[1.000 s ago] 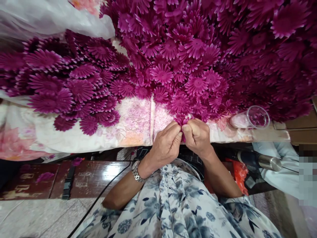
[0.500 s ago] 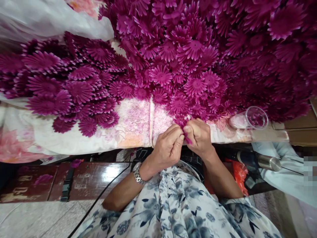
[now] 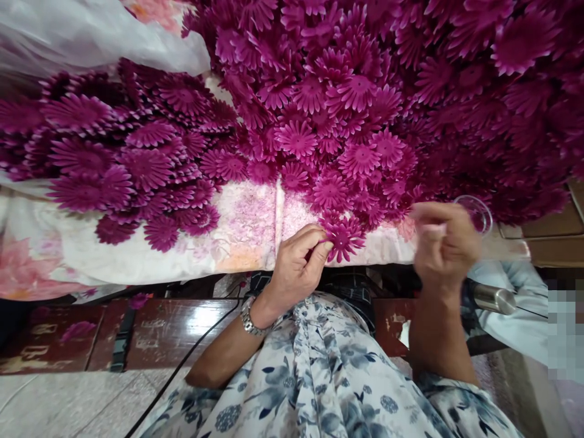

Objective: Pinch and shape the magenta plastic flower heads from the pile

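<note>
The counter (image 3: 68,258) is covered by a pale cloth with flower print, and purple-pink dust lies on its middle part. At the front edge of it is one purple flower (image 3: 345,237), open and facing up, with its petals spread.

At 8 o'clock from this flower is the left hand (image 3: 298,267); its grip is closed, the thumb and bent fingers pinching the flower at its left side. The wrist wears a metal watch (image 3: 250,317). At 3 o'clock, well apart from the flower, is the right hand (image 3: 444,243); it is blurred, with the fingers bent, and one cannot tell how far its grip is closed or if it has something. Just beside it, partly hidden, is a clear plastic cup (image 3: 484,214).

From 12 to 2 o'clock spreads a large heap of purple flowers (image 3: 360,91). Between 9 and 10 o'clock lies a smaller pile (image 3: 146,167), and at 10 o'clock, a whitish plastic sheet (image 3: 104,39).
</note>
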Tool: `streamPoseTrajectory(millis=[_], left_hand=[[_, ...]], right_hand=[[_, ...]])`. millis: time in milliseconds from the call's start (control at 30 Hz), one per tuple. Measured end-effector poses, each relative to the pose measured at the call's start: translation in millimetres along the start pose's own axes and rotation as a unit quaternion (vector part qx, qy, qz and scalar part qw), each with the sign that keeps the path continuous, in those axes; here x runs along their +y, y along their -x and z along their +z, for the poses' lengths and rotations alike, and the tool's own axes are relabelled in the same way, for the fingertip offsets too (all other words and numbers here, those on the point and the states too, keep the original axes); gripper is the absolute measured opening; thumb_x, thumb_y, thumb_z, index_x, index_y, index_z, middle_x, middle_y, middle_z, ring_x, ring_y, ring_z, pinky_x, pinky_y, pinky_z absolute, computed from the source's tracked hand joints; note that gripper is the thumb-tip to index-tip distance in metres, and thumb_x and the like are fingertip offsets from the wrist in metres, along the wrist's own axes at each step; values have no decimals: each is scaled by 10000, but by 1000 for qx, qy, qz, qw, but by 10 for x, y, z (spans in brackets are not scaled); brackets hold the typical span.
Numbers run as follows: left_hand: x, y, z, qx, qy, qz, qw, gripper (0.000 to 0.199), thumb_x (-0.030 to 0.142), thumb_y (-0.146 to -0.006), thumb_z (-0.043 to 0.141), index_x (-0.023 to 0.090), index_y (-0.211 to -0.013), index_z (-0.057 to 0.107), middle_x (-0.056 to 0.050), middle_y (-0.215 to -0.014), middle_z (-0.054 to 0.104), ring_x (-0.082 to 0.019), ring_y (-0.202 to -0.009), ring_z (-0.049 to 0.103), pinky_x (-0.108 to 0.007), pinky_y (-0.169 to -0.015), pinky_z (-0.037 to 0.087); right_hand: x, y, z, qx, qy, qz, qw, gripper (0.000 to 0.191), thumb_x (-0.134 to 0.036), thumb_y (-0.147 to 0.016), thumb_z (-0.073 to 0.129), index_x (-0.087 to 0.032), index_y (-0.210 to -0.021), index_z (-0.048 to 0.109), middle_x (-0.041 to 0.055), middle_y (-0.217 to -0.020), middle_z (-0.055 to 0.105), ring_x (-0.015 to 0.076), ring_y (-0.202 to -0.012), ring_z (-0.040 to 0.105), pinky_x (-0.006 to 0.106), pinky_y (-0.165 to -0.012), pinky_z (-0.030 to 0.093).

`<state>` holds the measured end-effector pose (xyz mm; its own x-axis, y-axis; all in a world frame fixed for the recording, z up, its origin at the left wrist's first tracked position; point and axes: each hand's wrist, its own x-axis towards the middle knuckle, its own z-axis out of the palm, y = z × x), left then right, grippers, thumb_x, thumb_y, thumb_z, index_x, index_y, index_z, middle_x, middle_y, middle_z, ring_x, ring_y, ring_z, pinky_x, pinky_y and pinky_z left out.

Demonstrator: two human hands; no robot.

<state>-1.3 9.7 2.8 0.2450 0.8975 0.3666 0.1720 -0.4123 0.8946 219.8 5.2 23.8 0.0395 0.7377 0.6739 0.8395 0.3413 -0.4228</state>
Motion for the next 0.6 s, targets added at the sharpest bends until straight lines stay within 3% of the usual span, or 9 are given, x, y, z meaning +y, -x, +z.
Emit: streamPoseTrajectory(millis=[67, 100, 233, 467, 600], left_hand=[[-16, 10, 11, 8, 7, -1, 1000, 173, 176, -880, 492, 167, -711, 528, -10, -677, 521, -111, -641, 503, -232, -602, 408], [-23, 16, 18, 12, 12, -7, 1000, 177, 186, -880, 496, 167, -708, 531, -11, -679, 524, -112, -642, 503, -232, -598, 407], [-41, 43, 37, 16, 51, -52, 997, 217, 230, -882, 507, 170, -675, 530, -4, -669, 515, -109, -633, 487, -232, -588, 397], [-81, 81, 49, 33, 122, -157, 979, 190, 309, -871, 547, 169, -747, 581, 17, -650, 496, -93, -589, 430, -215, -550, 371], [-95, 97, 48, 41, 163, -191, 967, 227, 353, -852, 571, 171, -717, 582, 28, -620, 471, -85, -555, 379, -211, -516, 344]], right_hand=[[238, -17, -225, 73, 134, -33, 988, 386, -444, -909, 401, -163, -847, 659, 95, -747, 659, 189, -754, 571, 345, -727, 415], [358, -21, -328, 72, 199, -51, 976, 404, -474, -896, 410, -163, -838, 662, 102, -756, 673, 198, -758, 573, 363, -750, 402], [710, -10, -611, -23, 357, -56, 932, 442, -594, -837, 443, -220, -818, 678, 64, -849, 715, 215, -824, 583, 381, -785, 320], [742, -37, -690, -128, 313, -66, 939, 463, -641, -812, 455, -232, -771, 667, 67, -906, 704, 196, -863, 593, 361, -802, 333], [711, -28, -658, -133, 300, -119, 937, 382, -578, -807, 525, -225, -699, 625, 59, -785, 690, 189, -762, 563, 349, -753, 342]])
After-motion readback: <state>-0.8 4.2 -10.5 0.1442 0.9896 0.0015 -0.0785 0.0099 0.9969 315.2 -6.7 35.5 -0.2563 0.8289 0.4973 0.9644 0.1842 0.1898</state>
